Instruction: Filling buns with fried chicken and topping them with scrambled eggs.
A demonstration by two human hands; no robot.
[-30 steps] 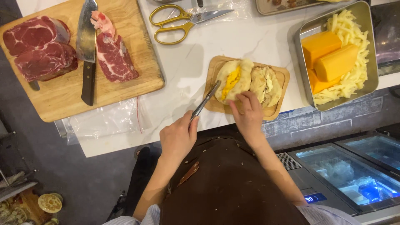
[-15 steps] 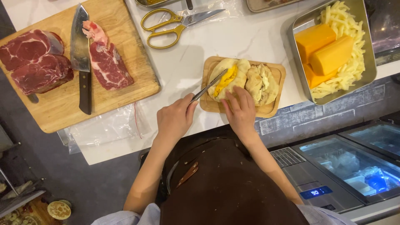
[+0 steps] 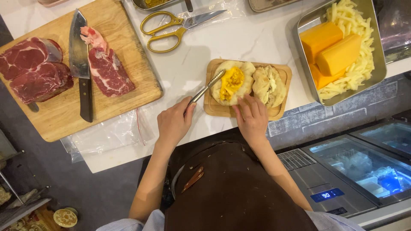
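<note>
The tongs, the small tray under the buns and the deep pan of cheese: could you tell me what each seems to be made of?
The tongs in the left hand look like polished metal, thin and shiny. The small tray looks like unvarnished light wood, matte tan. The deep pan seems brushed steel, its grey rim dully reflective.

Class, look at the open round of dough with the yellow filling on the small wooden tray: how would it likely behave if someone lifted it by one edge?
The dough round would probably sag, since its thin edges lie flat on the wooden tray. Its yellow filling sits heaped and uncovered, so it might spill. The right hand steadying its edge suggests it slides easily.
</note>
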